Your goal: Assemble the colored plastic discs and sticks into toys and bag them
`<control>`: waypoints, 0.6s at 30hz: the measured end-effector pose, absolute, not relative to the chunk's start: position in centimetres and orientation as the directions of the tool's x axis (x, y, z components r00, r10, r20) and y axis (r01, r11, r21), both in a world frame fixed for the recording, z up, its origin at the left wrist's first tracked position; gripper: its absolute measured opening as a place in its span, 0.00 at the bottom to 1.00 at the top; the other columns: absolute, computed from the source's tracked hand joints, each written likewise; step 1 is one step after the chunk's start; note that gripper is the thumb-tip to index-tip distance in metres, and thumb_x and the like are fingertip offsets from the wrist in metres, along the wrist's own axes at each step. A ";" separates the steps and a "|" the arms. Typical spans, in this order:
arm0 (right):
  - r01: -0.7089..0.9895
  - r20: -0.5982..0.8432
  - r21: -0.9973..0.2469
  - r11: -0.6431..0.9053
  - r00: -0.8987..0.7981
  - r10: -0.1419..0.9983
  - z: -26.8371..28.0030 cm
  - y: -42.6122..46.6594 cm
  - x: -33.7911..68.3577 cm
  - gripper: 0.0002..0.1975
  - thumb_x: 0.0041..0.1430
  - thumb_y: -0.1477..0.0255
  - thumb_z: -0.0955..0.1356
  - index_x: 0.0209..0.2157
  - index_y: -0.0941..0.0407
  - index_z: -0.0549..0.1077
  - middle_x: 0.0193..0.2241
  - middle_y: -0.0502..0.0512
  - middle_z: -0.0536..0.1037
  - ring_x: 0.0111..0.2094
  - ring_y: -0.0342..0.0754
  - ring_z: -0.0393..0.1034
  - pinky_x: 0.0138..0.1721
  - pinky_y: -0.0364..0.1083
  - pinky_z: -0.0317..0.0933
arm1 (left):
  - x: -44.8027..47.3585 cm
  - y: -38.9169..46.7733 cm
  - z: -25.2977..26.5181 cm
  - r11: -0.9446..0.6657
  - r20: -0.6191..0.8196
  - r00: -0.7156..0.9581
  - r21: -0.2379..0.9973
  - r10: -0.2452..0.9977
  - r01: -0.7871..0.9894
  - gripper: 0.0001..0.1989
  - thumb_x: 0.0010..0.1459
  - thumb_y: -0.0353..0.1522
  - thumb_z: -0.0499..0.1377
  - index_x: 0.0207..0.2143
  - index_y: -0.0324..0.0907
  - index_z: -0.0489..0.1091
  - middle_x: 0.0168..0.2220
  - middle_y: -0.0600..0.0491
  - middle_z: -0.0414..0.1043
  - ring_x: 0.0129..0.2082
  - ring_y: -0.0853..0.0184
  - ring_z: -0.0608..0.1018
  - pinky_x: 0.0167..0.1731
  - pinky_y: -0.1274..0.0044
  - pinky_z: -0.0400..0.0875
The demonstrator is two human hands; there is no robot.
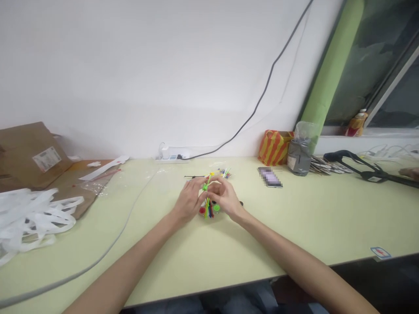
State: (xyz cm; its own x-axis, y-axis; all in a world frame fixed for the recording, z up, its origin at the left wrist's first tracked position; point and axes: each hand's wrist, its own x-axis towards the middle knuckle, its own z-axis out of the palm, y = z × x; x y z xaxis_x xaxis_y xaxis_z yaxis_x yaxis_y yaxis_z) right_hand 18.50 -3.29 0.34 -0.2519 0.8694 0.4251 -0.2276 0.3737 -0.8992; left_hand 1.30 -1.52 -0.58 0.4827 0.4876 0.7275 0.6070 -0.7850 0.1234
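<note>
Both hands meet over the middle of the table. My left hand [189, 199] is closed, with its thumb and fingertips on a thin bright green plastic piece [205, 187]. From the other side my right hand [228, 198] pinches the same piece, its fingers curled. Just below the fingertips are thin strips in yellow-green, blue and red [209, 210]; whether they join the green piece I cannot tell. A red round part [202, 210] and a green round part [216, 208] lie on either side of the strips. Behind my hands lies a small pile of coloured pieces [225, 173].
A phone [270, 177] lies right of my hands, with a striped bag [275, 147] and a grey container [299, 157] behind it. Cardboard [31, 152] and white straps [36, 218] cover the left side. A grey cable [113, 248] crosses the table near my left arm.
</note>
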 end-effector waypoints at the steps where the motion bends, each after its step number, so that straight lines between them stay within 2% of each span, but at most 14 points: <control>1: -0.247 0.423 -0.898 0.363 -0.260 0.868 0.3 -4.0 18.5 0.18 0.51 0.65 0.74 0.41 0.52 0.67 0.29 0.48 0.73 0.32 0.46 0.70 0.35 0.44 0.64 | 1.8 -1.7 -0.7 -0.804 0.744 0.484 0.119 0.461 0.583 0.16 0.68 0.34 0.46 0.56 0.41 0.59 0.51 0.42 0.70 0.54 0.58 0.72 0.51 0.66 0.66; 7: -0.322 0.418 -0.896 0.304 -0.389 0.821 0.9 -5.5 18.8 0.10 0.58 0.63 0.69 0.36 0.52 0.66 0.32 0.49 0.71 0.33 0.45 0.68 0.37 0.44 0.63 | 1.4 -2.2 0.4 -0.866 0.775 0.520 0.068 0.359 0.496 0.04 0.67 0.33 0.50 0.41 0.43 0.62 0.37 0.50 0.72 0.37 0.64 0.74 0.39 0.71 0.68; 10: -0.349 0.400 -0.900 0.261 -0.424 0.813 1.0 -5.4 18.8 0.14 0.60 0.58 0.68 0.35 0.53 0.66 0.32 0.50 0.70 0.32 0.45 0.67 0.35 0.44 0.63 | 1.0 -2.4 1.0 -0.882 0.776 0.537 0.051 0.331 0.468 0.06 0.66 0.36 0.53 0.36 0.44 0.61 0.31 0.52 0.69 0.31 0.65 0.71 0.34 0.73 0.67; 15: -0.315 0.396 -0.910 0.269 -0.473 0.787 1.2 -5.3 19.0 0.20 0.56 0.52 0.71 0.34 0.53 0.65 0.26 0.48 0.70 0.27 0.44 0.67 0.28 0.42 0.61 | 1.5 -2.5 0.3 -0.908 0.761 0.547 0.127 0.347 0.399 0.07 0.66 0.36 0.50 0.35 0.44 0.57 0.31 0.53 0.66 0.30 0.67 0.70 0.31 0.74 0.66; 18: -0.309 0.414 -0.903 0.298 -0.445 0.794 1.1 -5.2 19.2 0.21 0.56 0.51 0.71 0.32 0.53 0.64 0.24 0.47 0.68 0.24 0.42 0.64 0.26 0.42 0.59 | 1.8 -2.5 -0.3 -0.907 0.760 0.533 0.175 0.372 0.383 0.05 0.67 0.34 0.47 0.35 0.44 0.54 0.31 0.54 0.64 0.29 0.68 0.68 0.31 0.75 0.65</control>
